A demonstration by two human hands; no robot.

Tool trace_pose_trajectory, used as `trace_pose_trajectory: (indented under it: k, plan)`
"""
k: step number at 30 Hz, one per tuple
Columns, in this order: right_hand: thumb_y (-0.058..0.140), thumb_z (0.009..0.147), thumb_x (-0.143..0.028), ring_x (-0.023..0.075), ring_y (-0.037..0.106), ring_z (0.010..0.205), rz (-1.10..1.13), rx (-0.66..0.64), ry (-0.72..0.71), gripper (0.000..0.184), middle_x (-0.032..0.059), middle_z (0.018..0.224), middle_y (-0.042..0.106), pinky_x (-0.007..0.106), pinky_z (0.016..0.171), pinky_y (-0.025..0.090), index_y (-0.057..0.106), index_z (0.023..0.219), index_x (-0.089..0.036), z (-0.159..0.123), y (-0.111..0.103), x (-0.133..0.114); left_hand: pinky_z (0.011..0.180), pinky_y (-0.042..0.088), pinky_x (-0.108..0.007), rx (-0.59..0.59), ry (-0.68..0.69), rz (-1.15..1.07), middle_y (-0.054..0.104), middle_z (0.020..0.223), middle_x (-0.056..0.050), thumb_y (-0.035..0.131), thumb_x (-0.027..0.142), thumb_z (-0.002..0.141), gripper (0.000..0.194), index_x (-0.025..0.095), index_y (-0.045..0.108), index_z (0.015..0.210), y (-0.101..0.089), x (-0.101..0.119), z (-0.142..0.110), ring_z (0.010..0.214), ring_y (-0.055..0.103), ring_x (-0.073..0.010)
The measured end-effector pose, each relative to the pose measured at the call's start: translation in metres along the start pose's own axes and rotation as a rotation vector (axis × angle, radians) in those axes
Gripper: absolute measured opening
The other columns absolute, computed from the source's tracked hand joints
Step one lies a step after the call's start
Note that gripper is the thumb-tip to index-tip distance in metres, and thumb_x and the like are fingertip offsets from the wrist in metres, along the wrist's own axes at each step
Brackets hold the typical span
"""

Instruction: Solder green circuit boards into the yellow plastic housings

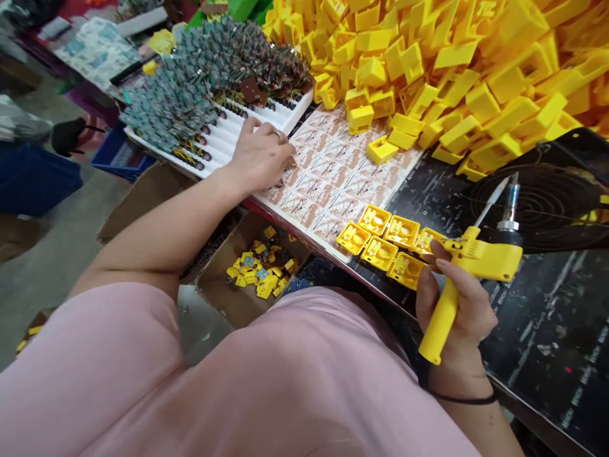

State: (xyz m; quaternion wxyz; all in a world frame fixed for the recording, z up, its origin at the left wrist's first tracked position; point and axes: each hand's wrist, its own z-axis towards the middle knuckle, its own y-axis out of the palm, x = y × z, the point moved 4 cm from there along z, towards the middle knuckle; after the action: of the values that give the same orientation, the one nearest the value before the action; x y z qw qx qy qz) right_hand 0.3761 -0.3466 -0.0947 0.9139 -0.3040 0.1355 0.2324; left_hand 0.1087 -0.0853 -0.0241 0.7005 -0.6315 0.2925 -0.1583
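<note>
My left hand (pixel 264 155) is over the near right end of a white ridged tray (pixel 228 143), its fingers curled downward. A small dark round part shows under the fingers, but most of what they hold is hidden. The tray bears rows of grey-green circuit boards (pixel 190 82) with wires and small black round parts. In my right hand (pixel 457 304) is a yellow soldering gun (pixel 485 260), its metal tip pointing up and away. Beside that hand, two short rows of open yellow plastic cases (pixel 379 252) lie at the table edge, the nearest one partly behind my fingers.
A big heap of yellow plastic housings (pixel 380 70) covers the back right. Patterned paper (pixel 333 165) lies on the black tabletop (pixel 537 330). A black coiled fan-like grille (pixel 537 197) stands at right. Below the edge is a cardboard box (pixel 223 295) of yellow parts.
</note>
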Motion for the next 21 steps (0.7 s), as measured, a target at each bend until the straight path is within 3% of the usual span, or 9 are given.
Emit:
trace_pose_trajectory:
  k: [3, 6, 9, 13, 16, 21]
  plan:
    - [0.08, 0.086, -0.009, 0.0265, 0.08, 0.104, -0.05, 0.005, -0.026, 0.052, 0.0096, 0.119, 0.08, 0.037, 0.093, 0.068, 0.063, 0.133, -0.022, 0.003, -0.001, -0.002, 0.121, 0.031, -0.065, -0.026, 0.031, 0.058, 0.079, 0.106, -0.009, 0.056, 0.033, 0.088, 0.033, 0.026, 0.079, 0.112, 0.02, -0.02, 0.004, 0.116, 0.063, -0.0336]
    - [0.077, 0.09, -0.013, 0.0258, 0.081, 0.1, -0.021, 0.013, -0.02, 0.048, 0.0089, 0.118, 0.081, 0.037, 0.089, 0.069, 0.063, 0.135, -0.023, 0.002, 0.001, 0.0, 0.125, 0.026, -0.065, 0.011, 0.028, 0.036, 0.077, 0.089, -0.011, 0.049, 0.026, 0.09, 0.034, 0.02, 0.08, 0.099, 0.029, -0.017, 0.009, 0.107, 0.067, -0.032]
    - [0.073, 0.094, -0.016, 0.0235, 0.082, 0.089, 0.028, 0.04, -0.037, 0.053, 0.0053, 0.11, 0.082, 0.037, 0.085, 0.07, 0.058, 0.144, -0.024, 0.0, 0.003, 0.002, 0.122, 0.035, -0.06, 0.103, -0.037, -0.306, 0.076, 0.088, -0.009, 0.047, 0.027, 0.093, 0.033, 0.02, 0.078, 0.099, 0.02, -0.007, 0.012, 0.099, 0.071, -0.0281]
    - [0.071, 0.092, -0.007, 0.0193, 0.081, 0.081, -0.05, 0.029, -0.039, 0.054, -0.0004, 0.104, 0.083, 0.03, 0.078, 0.069, 0.062, 0.141, -0.028, 0.01, 0.004, -0.005, 0.097, 0.058, -0.041, 0.06, -0.071, -0.986, 0.077, 0.1, -0.008, 0.052, 0.024, 0.097, 0.023, 0.017, 0.069, 0.11, 0.007, 0.019, 0.016, 0.1, 0.075, -0.021]
    - [0.073, 0.09, -0.007, 0.023, 0.081, 0.097, -0.07, -0.065, -0.042, 0.051, 0.0037, 0.122, 0.08, 0.034, 0.085, 0.069, 0.064, 0.135, -0.029, 0.032, 0.003, -0.021, 0.092, 0.061, -0.038, -0.057, -0.039, -1.385, 0.076, 0.094, -0.006, 0.052, 0.017, 0.098, 0.015, 0.015, 0.065, 0.105, -0.002, 0.055, 0.017, 0.09, 0.077, -0.0171]
    - [0.077, 0.089, -0.011, 0.0263, 0.073, 0.124, -0.084, -0.227, -0.231, 0.057, 0.0072, 0.137, 0.073, 0.04, 0.104, 0.064, 0.056, 0.14, -0.028, 0.069, 0.003, -0.05, 0.072, 0.062, -0.036, -0.514, 0.102, -1.754, 0.071, 0.073, -0.003, 0.067, 0.022, 0.089, 0.008, 0.016, 0.067, 0.084, -0.012, 0.123, 0.0, 0.066, 0.072, -0.0161]
